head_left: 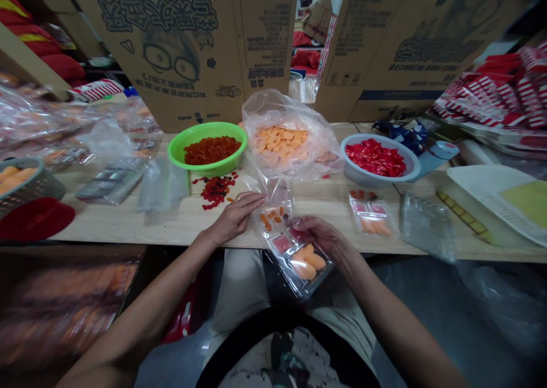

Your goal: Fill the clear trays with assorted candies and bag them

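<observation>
My right hand (315,234) grips the corner of a clear plastic compartment tray (301,265), which holds pale orange pieces and a small red sachet. My left hand (234,217) lies palm down on the wooden table (171,223), its fingertips by a clear plastic bag (274,211) with a few orange bits inside. Dark red pieces (216,190) lie scattered on a pale sheet just beyond my left hand. Another filled clear tray (371,217) sits to the right of my right hand.
Along the table stand a green bowl of dark red pieces (207,147), an open bag of orange pieces (282,143) and a white bowl of red sachets (376,159). Stacked red-and-white packets (499,89) rise at right, and cardboard boxes (183,46) stand behind.
</observation>
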`<state>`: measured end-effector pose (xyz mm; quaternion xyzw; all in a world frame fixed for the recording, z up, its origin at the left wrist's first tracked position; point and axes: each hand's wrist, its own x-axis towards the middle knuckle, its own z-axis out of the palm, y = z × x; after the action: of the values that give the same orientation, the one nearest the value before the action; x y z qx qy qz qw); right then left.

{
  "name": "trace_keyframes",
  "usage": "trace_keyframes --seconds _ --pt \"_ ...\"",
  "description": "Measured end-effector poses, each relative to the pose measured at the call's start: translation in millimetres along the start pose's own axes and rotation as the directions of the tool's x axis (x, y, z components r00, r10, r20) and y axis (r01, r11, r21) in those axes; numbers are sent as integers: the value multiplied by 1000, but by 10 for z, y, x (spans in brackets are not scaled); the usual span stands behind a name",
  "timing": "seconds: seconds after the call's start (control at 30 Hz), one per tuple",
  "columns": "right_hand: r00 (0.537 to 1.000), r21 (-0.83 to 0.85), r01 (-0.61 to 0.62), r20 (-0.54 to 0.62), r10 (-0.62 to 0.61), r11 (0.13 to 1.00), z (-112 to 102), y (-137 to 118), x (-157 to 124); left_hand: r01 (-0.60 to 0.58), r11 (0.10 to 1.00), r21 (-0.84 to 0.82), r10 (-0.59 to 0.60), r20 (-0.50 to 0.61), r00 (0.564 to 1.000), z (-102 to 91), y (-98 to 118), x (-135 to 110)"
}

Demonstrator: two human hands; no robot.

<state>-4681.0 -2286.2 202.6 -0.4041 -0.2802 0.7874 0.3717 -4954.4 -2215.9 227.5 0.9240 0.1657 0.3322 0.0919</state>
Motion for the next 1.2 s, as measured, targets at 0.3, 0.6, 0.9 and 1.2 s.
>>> trace_keyframes --seconds 0.3,0.6,0.9,1.2 --pt "983 49 93 -165 -84 994 -30 46 50 -93 993 67 78 208 975 262 215 85" --pt "878 -9 321 -371 -302 947 182 11 133 57 994 -98 -27 280 959 253 447 24" --pt "713 -605 46 -537 -450 795 120 120 290 323 947 -6 -274 511 815 257 786 -34" --pt "757 -908 -249 36 -652 -338 372 53 261 361 922 141 -384 444 810 574 772 -141"
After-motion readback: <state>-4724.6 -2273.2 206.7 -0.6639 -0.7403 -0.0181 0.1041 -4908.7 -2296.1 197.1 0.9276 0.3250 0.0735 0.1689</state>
